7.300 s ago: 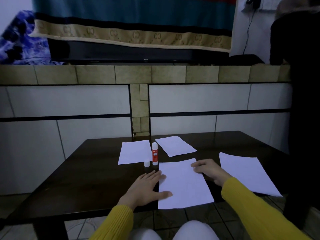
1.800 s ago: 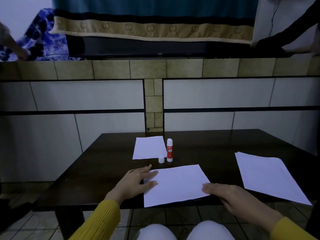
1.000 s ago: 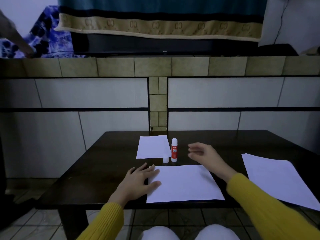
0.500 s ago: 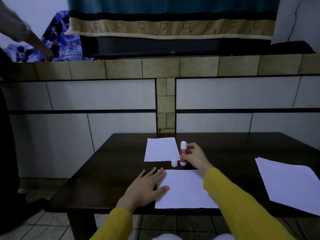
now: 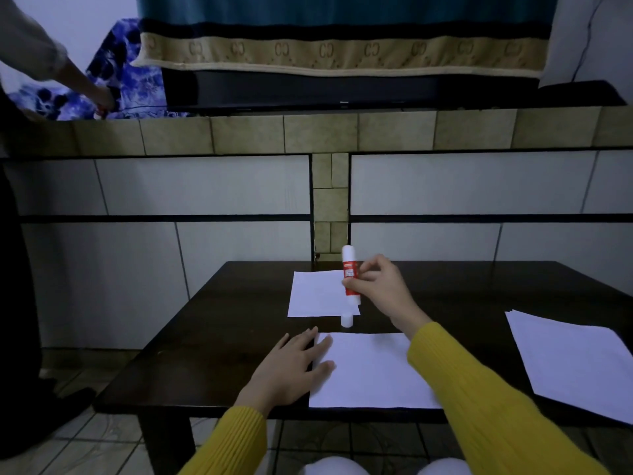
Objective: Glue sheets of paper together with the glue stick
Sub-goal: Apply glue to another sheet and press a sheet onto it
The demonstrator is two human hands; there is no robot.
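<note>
Head view: a dark table (image 5: 239,344) stands against a tiled wall (image 5: 205,200). The right hand (image 5: 380,286) pinches the glue stick (image 5: 350,274) between thumb and curled fingers and holds it upright in the air, clear of the table, above the far middle. Its white tip is bare and points up. The cap (image 5: 346,319) stands on the table just below the stick, at the near right corner of the far sheet (image 5: 315,293); whether cap and sheet touch cannot be told.

The left hand (image 5: 291,368) lies flat with fingers straight and spread, its fingertips and thumb pressing the left edge of the near sheet (image 5: 370,371). That sheet lies along the table's near edge, in the middle. A stack of sheets (image 5: 575,358) rests at the right edge, well apart from the near sheet and running out of frame. Both arms wear yellow sleeves (image 5: 486,399).

Beyond the tiled ledge, at the top left, another person's arm (image 5: 68,77) reaches toward a blue patterned cloth (image 5: 120,63).
</note>
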